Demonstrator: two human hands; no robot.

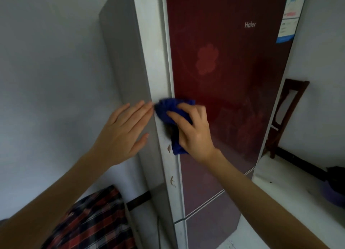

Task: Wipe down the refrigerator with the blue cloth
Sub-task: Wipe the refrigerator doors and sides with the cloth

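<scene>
A tall refrigerator (229, 65) with a dark red glossy front, a pale edge strip and a grey side panel fills the middle of the view. My right hand (194, 129) grips a bunched blue cloth (168, 108) and holds it against the door's left edge, at the pale strip. My left hand (123, 133) lies flat with straight fingers on the grey side panel, its fingertips just left of the cloth.
A white wall stands close on the left. A plaid red-and-dark cloth (93, 224) lies low at the left. A dark wooden chair (285, 116) stands right of the fridge, with a dark round pan-like object (336, 183) at the right edge.
</scene>
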